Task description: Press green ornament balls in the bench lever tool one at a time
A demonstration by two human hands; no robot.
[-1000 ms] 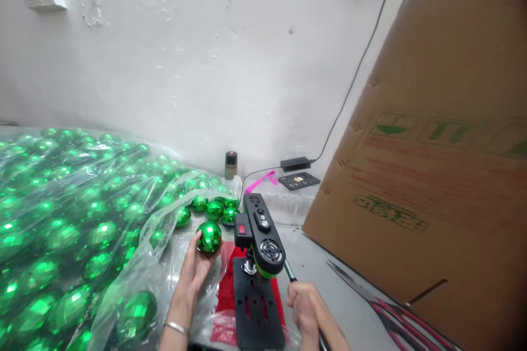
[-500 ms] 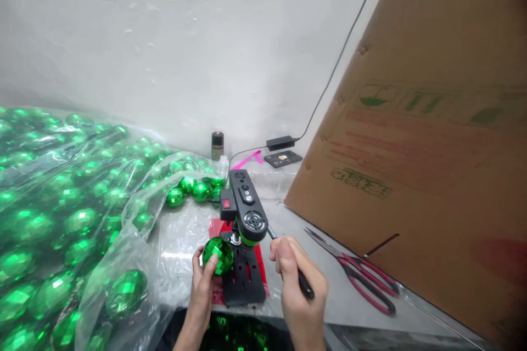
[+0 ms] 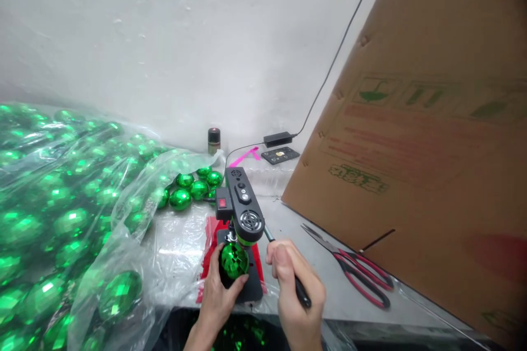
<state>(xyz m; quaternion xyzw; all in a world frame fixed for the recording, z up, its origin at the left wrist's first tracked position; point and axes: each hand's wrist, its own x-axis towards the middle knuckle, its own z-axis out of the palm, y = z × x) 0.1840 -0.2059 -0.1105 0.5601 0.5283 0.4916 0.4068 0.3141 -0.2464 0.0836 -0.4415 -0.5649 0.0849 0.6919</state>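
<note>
One green ball (image 3: 233, 259) now sits under the press (image 3: 242, 211), our left hand (image 3: 218, 297) curled round it. Our right hand (image 3: 293, 290) clasps the lever (image 3: 303, 298) tight.

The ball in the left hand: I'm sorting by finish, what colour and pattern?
The ball is shiny green with mirror-like facets; head view.

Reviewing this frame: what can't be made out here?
Head view:
- Where the machine meets the green ball: hidden under the machine's head.
- Lever handle: mostly covered by the right hand; the left hand wraps the ball's underside.
- Print on the cardboard box: blurred.
- Black item by the wall: too small.
- Green shapes below the table edge: cut off by the frame's bottom.
</note>
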